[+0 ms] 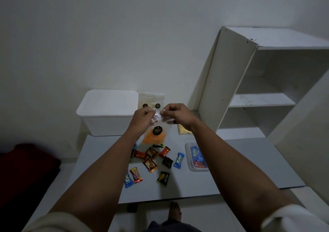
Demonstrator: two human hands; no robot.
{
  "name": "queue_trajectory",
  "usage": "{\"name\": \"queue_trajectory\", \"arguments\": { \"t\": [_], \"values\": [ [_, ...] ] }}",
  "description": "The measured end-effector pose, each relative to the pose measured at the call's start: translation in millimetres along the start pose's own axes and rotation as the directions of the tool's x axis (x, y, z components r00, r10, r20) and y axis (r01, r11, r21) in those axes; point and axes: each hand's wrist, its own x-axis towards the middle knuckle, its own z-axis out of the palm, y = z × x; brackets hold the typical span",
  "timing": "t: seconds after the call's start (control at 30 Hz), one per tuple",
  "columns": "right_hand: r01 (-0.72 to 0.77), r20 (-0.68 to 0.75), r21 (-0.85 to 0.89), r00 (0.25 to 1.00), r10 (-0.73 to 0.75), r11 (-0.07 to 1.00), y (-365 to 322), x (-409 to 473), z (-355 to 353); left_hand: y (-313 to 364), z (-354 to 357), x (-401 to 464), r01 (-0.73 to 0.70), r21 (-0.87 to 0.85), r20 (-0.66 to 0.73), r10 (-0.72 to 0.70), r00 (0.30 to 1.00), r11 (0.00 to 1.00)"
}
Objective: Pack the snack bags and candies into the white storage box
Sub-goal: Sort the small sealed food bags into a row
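Above the table's far middle, I have the orange snack bag held up by its clear top edge, left hand and right hand each pinched shut on a corner, arms stretched forward and nearly parallel. I judge this the carry step for one bag: the box sits at ten o'clock from it with its lid apparently on, so the next move calls for freeing a hand to lift that lid first. Candies lie scattered at six o'clock, another bag leans at twelve, a small tub at four.
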Motion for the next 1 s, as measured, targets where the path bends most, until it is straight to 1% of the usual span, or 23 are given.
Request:
{"name": "queue_trajectory", "arguments": {
  "t": [0.07,0.13,0.23,0.4,0.5,0.57,0.67,0.8,1.0],
  "values": [
    [-0.003,-0.015,0.008,1.0,0.004,1.0,1,0,0,-1,-1,1,-0.014,0.038,-0.001,0.014,1.0,0.999],
    [-0.012,-0.027,0.057,1.0,0.014,0.998,3,-1,0,-1,-3,1,-0.024,0.063,-0.035,0.026,0.999,0.998],
    [-0.013,-0.043,0.147,0.999,0.02,0.989,7,-5,-1,-1,-6,0,-0.016,0.035,-0.059,0.018,0.998,0.999],
    [-0.012,-0.017,0.168,1.0,0.015,0.986,8,-8,2,0,-3,-4,0.029,-0.051,-0.057,-0.032,0.998,0.998],
    [-0.021,-0.013,0.16,1.0,0.024,0.987,8,-10,3,-2,-1,-2,0.023,-0.023,-0.042,-0.024,0.999,0.999],
    [-0.027,-0.026,0.174,0.999,0.032,0.984,9,-12,3,-3,-2,0,0.01,0.002,-0.059,-0.01,0.998,1.0],
    [-0.026,-0.049,0.218,0.998,0.037,0.975,12,-13,1,-4,-4,2,0.012,-0.041,-0.093,-0.015,0.996,0.999],
    [-0.008,-0.056,0.238,0.998,0.022,0.971,13,-14,2,-6,-5,3,0.033,-0.07,-0.069,-0.038,0.997,0.997],
    [-0.014,-0.086,0.257,0.996,0.037,0.966,16,-10,0,-8,-3,4,0.037,-0.079,-0.077,-0.043,0.996,0.996]
  ]
}}
